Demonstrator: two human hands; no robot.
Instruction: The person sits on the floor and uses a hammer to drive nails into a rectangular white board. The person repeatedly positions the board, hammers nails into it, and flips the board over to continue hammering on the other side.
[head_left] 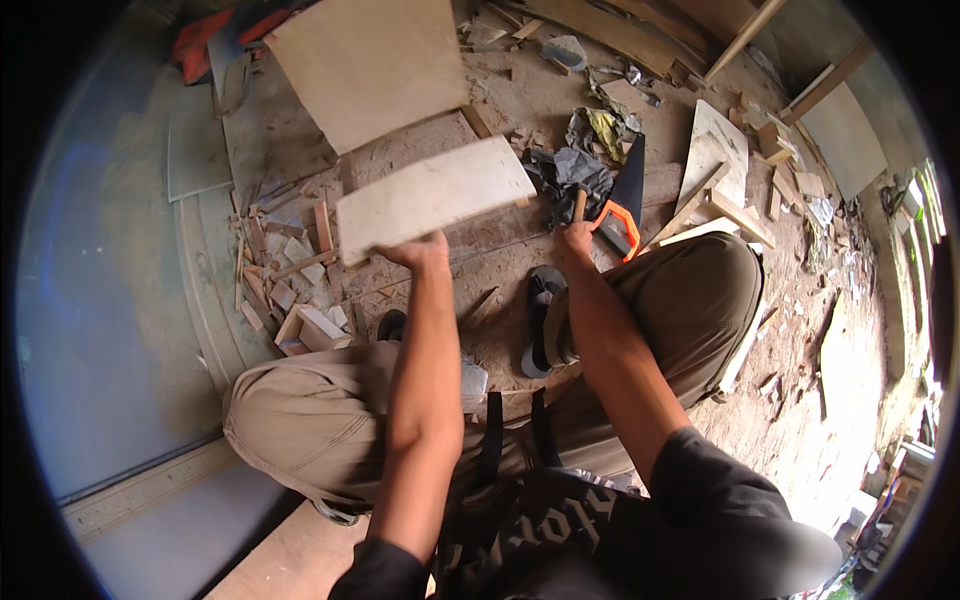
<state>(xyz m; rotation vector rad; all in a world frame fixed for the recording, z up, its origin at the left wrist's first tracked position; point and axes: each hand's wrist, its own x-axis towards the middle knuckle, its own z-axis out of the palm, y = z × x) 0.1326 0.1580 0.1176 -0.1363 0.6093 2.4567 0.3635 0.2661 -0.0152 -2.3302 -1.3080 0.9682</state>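
Note:
A pale rectangular board (435, 195) is tilted in front of me, with my left hand (415, 252) gripping its near edge; some of the fingers are hidden beneath it. To the right, my right hand (573, 240) is closed round a wooden handle (580, 206). Its far end merges with dark crumpled plastic, so I cannot tell what kind of tool it is. Just right of that hand lies a handsaw with an orange grip (624, 238) and a dark blade (630, 180). Beyond the held board is a larger tan panel (375, 70).
Wood offcuts (300, 255) are heaped at the left, beside a small open wooden box (312, 330). Black crumpled plastic (575, 172) lies ahead of my right hand. A white board (713, 150) and several wood strips (740, 218) are scattered at the right. A bluish wall (110, 320) stands at left.

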